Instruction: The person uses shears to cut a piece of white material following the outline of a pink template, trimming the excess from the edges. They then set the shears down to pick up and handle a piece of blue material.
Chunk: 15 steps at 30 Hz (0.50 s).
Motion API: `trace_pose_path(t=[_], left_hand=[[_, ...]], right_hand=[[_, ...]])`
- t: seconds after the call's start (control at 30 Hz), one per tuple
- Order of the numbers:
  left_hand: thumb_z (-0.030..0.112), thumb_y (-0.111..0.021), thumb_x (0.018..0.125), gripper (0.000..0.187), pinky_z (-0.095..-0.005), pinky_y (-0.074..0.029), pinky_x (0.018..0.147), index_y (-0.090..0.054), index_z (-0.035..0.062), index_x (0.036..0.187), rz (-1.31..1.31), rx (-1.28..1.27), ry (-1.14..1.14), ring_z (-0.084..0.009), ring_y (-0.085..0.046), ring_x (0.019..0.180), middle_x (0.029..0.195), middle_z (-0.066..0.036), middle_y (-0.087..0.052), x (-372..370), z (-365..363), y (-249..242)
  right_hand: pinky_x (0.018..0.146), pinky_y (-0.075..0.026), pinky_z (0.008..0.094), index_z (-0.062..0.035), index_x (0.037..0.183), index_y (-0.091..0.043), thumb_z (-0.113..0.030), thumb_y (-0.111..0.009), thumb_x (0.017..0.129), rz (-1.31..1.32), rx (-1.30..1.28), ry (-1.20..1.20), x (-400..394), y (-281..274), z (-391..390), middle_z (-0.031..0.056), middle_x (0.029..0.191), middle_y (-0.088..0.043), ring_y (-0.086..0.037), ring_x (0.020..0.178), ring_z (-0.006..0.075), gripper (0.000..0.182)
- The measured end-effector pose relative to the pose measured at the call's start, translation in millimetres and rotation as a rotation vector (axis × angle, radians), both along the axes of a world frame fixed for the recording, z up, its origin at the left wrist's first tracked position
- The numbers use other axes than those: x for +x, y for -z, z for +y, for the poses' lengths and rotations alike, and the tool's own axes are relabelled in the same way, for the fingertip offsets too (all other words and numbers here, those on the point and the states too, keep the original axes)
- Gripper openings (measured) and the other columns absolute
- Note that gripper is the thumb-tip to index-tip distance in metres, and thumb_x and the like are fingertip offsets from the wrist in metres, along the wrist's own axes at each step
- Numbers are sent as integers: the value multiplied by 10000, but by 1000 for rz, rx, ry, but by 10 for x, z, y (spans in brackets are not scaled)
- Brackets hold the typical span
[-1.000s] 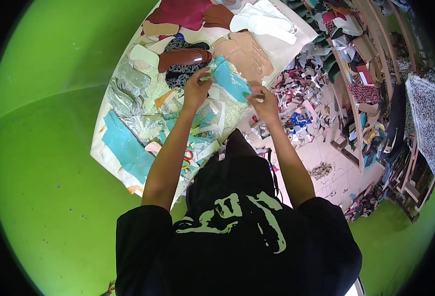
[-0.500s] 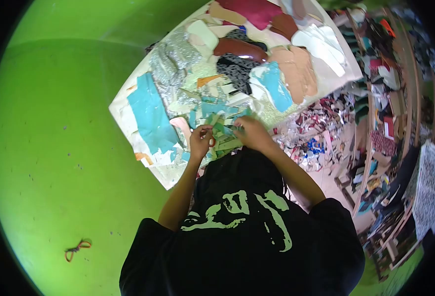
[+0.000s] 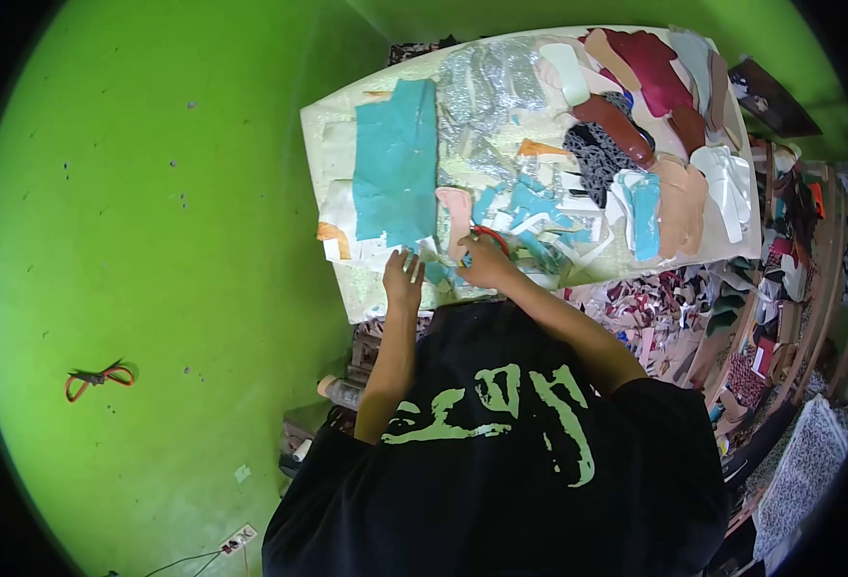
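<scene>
My right hand point(image 3: 484, 263) is closed at the near side of the cutting table, with the red handle of what look like scissors point(image 3: 491, 237) against its fingers; the blades are hidden. Just beyond those fingertips lies a pale pink shoe-part-shaped piece point(image 3: 456, 212). To the left, my left hand point(image 3: 404, 277) has its fingers apart and holds nothing I can see. It is beside the lower edge of a large teal sheet point(image 3: 397, 159). Small teal and white scraps point(image 3: 536, 204) are strewn to the right of the pink piece, some near my right hand.
The white-covered table point(image 3: 358, 298) also carries brown, black-patterned, peach point(image 3: 682, 207) and dark red pieces. A green wall point(image 3: 183, 240) rises at left, with red-handled scissors point(image 3: 100, 378) hanging on it. Cut scraps point(image 3: 650, 313) and crowded shelves point(image 3: 780, 317) are at right.
The view has turned, so the table appears further right and straighter. My hands have come away from the green scraps; the left has opened, and the right is now at the red handle.
</scene>
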<state>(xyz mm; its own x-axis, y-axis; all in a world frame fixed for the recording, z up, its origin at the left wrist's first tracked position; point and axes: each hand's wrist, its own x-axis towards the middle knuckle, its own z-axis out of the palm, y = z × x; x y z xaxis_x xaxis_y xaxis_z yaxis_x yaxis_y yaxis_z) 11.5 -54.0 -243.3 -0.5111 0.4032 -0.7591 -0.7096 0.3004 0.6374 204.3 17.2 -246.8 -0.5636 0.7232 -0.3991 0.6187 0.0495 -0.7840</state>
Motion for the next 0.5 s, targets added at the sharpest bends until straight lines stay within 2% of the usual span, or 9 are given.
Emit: trace_pose_path(t=[0.07, 0.13, 0.17, 0.2, 0.23, 0.3, 0.4, 0.47, 0.5], left_hand=[[190, -577, 964, 404, -346, -528, 847, -471, 43, 1325, -242, 40, -191, -211, -583, 1045, 1276, -118, -517, -273, 25, 103], [230, -606, 951, 292, -270, -505, 686, -519, 74, 1182, -349, 80, -172, -159, -591, 851, 1057, -78, -586, -523, 52, 114], [236, -614, 949, 254, -253, -481, 636, -528, 90, 1138, -419, 101, -123, -140, -577, 791, 982, -58, -593, -692, 31, 169], [242, -621, 946, 218, -236, -458, 585, -537, 106, 1094, -492, 120, -72, -122, -564, 731, 908, -38, -600, -838, 29, 215], [269, -656, 935, 171, -222, -366, 518, -541, 155, 990, -555, 67, -80, -83, -469, 612, 754, 14, -557, -928, 111, 207], [294, -674, 927, 194, -222, -349, 501, -549, 150, 958, -591, 103, -27, -80, -453, 595, 746, 15, -550, -1096, 162, 181], [353, -718, 897, 276, -222, -352, 489, -550, 134, 895, -565, 82, 56, -74, -473, 589, 726, 29, -531, -1286, 233, 228], [372, -731, 886, 303, -221, -351, 480, -546, 132, 873, -562, -1, 58, -66, -489, 601, 713, 40, -520, -1448, 323, 294], [359, -709, 894, 283, -250, -438, 620, -571, 121, 960, -593, 27, 135, -96, -564, 774, 817, 15, -561, -1602, 332, 596]], right_hand=[[952, -487, 411, -19, 1267, -583, -293, -764, 785, -44, -111, 17, -154, -48, 39, 254, 1229, -567, -595, 1131, 373, 583], [946, -487, 407, 10, 1235, -607, -312, -774, 779, 31, -203, 114, -276, 52, 9, 240, 1220, -584, -606, 1121, 346, 583], [828, -534, 375, 42, 1182, -637, -285, -772, 796, 27, -141, 157, -351, 132, -28, 200, 1158, -633, -672, 966, 273, 524], [777, -538, 357, 43, 1177, -641, -266, -767, 805, 77, -204, 265, -418, 217, -68, 184, 1106, -649, -676, 901, 248, 500], [726, -543, 339, 45, 1172, -646, -246, -761, 813, 127, -263, 374, -477, 261, -84, 168, 1054, -666, -679, 836, 222, 477], [583, -523, 270, 49, 1094, -666, -158, -737, 842, 268, -272, 588, -557, 265, -135, 109, 881, -683, -656, 669, 140, 334], [643, -522, 274, 37, 946, -684, -124, -736, 816, 321, -241, 912, -572, 152, -214, 138, 918, -693, -661, 748, 146, 213], [645, -539, 276, -6, 895, -601, -48, -716, 819, 478, -359, 1128, -576, 70, -284, 125, 905, -669, -654, 747, 159, 144], [650, -546, 281, -15, 901, -581, -34, -705, 823, 533, -391, 1224, -593, -83, -325, 120, 910, -663, -654, 750, 168, 147]])
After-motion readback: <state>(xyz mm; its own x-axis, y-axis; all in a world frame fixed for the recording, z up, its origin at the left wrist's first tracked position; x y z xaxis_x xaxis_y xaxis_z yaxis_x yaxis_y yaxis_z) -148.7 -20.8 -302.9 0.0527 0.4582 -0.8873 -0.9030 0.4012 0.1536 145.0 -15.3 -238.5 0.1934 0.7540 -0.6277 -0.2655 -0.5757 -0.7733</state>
